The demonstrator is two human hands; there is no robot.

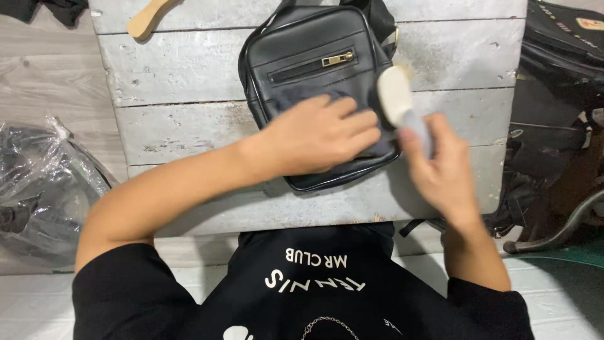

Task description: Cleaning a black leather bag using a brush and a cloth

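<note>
A small black leather bag (302, 50) with a brass zipper pull lies flat on a whitewashed wooden table (182, 119). My left hand (318, 135) presses a dark grey cloth (296, 96) against the bag's lower front. My right hand (440, 167) grips a pale oblong object (395, 94), likely a brush or bottle, by its grey end, held just right of the bag's edge and blurred by motion.
A wooden brush handle (148, 19) lies at the table's far left corner. A clear plastic bag with dark contents (38, 182) sits on the floor to the left. Black bags (560, 82) are piled to the right of the table.
</note>
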